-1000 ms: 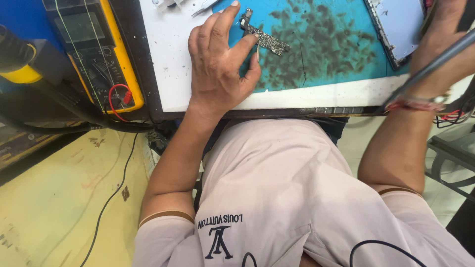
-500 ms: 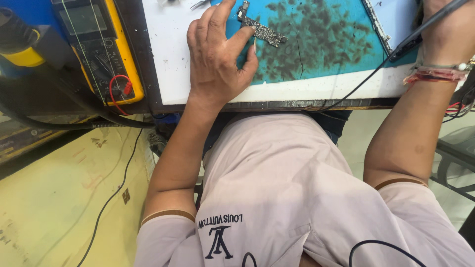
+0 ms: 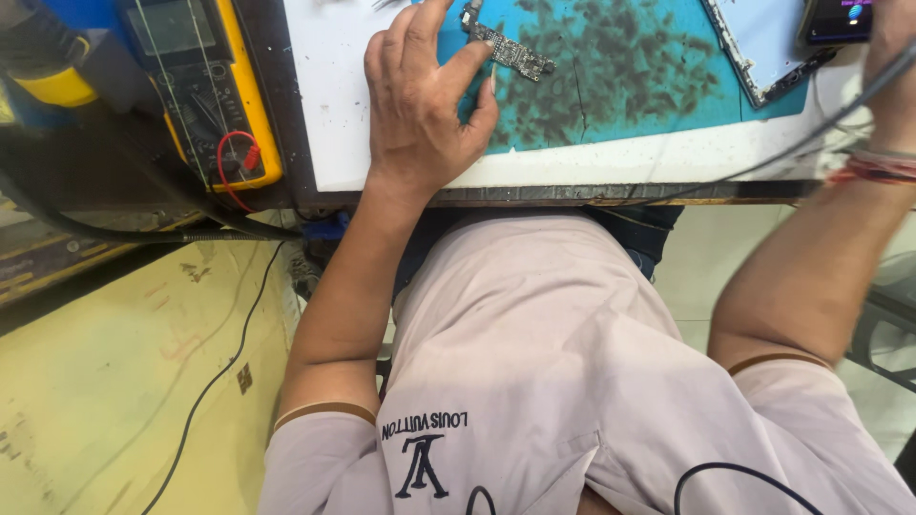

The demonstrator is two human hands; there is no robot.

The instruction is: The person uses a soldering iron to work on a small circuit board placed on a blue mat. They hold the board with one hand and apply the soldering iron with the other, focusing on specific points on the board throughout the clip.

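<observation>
left hand (image 3: 420, 105) steadying circuit board (image 3: 510, 50), teal mat (image 3: 630, 76)

Two bare hands show: one left hand (image 3: 420, 114) spread on the table (image 3: 620, 167) and one right hand (image 3: 892, 67) at the upper right edge, mostly cut off. One narrow grey circuit board (image 3: 510, 50) lies on one stained teal work mat (image 3: 630, 76). One yellow-cased multimeter with a grey screen (image 3: 205, 91) sits to the left, carrying one small red plug (image 3: 250, 153). One dismantled phone frame with a pale back (image 3: 759, 43) lies at the upper right, and one dark lit phone (image 3: 838, 19) beside it. One thin grey cable (image 3: 811, 133) crosses the white table edge. One red thread bracelet (image 3: 873, 170) circles the right wrist.
</observation>
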